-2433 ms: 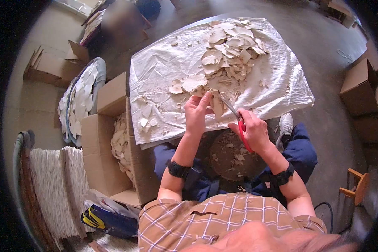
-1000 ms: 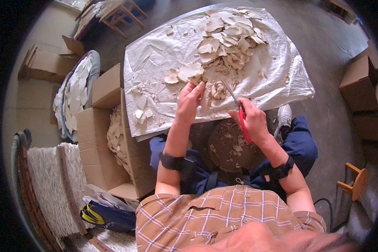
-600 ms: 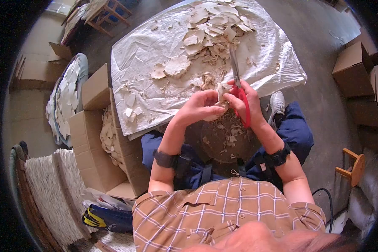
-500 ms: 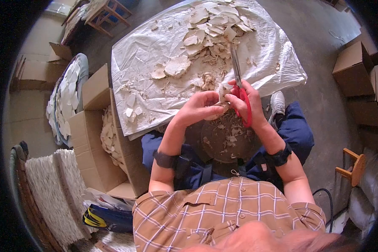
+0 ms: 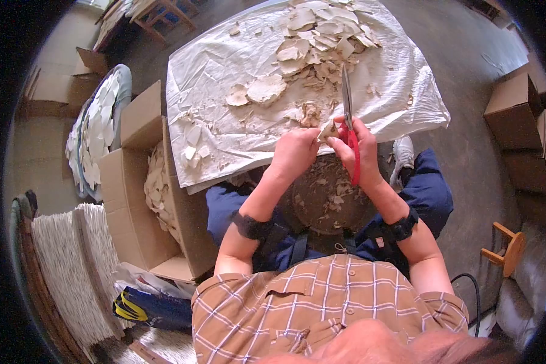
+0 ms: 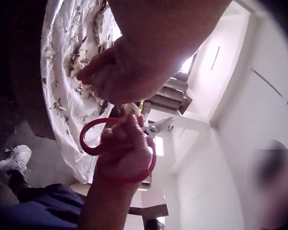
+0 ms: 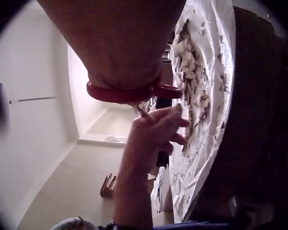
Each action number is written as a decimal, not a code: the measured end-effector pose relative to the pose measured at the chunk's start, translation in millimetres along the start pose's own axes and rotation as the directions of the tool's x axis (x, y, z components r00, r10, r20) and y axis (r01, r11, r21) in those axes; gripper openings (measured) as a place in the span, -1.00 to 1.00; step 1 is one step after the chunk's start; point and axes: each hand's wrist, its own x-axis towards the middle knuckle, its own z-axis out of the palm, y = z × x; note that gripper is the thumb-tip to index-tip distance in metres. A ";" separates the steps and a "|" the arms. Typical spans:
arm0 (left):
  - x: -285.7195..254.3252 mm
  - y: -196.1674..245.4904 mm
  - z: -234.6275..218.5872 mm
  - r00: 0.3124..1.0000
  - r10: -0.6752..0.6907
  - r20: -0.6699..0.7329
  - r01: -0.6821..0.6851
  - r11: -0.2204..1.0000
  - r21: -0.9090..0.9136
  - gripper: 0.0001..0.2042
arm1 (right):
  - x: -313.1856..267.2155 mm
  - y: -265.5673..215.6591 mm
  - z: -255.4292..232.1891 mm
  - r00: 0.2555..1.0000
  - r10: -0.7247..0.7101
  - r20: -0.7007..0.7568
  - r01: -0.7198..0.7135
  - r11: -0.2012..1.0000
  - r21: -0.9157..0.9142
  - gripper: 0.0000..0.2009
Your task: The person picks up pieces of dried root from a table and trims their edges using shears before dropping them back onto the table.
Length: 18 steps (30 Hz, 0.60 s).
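Observation:
Both hands meet at the near edge of the white cloth. My right hand [image 5: 359, 148] holds red-handled scissors [image 5: 347, 100], blades pointing away from the body, and its thumb and fingers also pinch a small pale piece [image 5: 328, 131]. From the other side my left hand [image 5: 296, 151] grips that piece with curled fingers. In the left wrist view the red handle [image 6: 90, 139] loops around the right hand [image 6: 125, 153]. The right wrist view has the left hand [image 7: 151, 136] close to the red handle [image 7: 120, 93]. A heap of pale flakes [image 5: 321, 45] lies beyond.
Two larger round pieces [image 5: 266, 90] rest on the cloth [image 5: 209, 67]. An open cardboard box [image 5: 127, 200] with flakes stands at the left, below a round tray of pale pieces [image 5: 97, 130]. A dark round surface with scraps [image 5: 321, 209] sits between the knees. A wooden stool [image 5: 514, 253] is at the right.
The left hand has left the larger round piece and come across to the small piece beside the right hand. The scissors have turned to point away from the body. The view has shifted.

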 end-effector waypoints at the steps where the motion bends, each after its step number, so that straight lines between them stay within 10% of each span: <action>1: -0.3 -0.8 0.6 1.000 -0.011 0.024 0.008 0.994 0.113 -0.81 | -1.0 -2.0 1.1 0.999 -0.038 0.001 0.038 0.998 -0.050 -0.69; 5: -2.2 -16.8 -2.8 0.988 -0.155 0.016 0.143 0.942 0.303 -0.83 | -2.5 -15.7 -2.2 0.999 -0.035 0.008 0.034 0.995 0.089 -0.70; 8: 3.5 -13.6 -18.7 0.929 -0.336 0.158 0.350 0.650 -0.675 -0.74 | 17.8 -7.5 -14.0 0.992 0.054 -0.112 -0.072 0.984 -0.166 -0.69; 9: 6.0 -14.9 -22.5 0.930 -0.331 0.161 0.349 0.655 -0.670 -0.74 | 24.1 -1.1 -17.1 0.991 0.054 -0.120 -0.073 0.984 -0.161 -0.69; 12: 9.7 -15.8 -30.5 0.903 -0.360 0.236 0.256 0.009 -0.967 -0.78 | 28.7 14.3 -16.3 0.990 -0.105 -0.092 0.035 0.823 -0.567 -0.57; 18: 7.6 -16.9 -26.0 0.910 -0.371 0.184 0.150 -0.118 -0.982 -0.80 | 7.8 6.9 -6.7 0.987 -0.120 0.106 0.158 0.839 -0.521 -0.54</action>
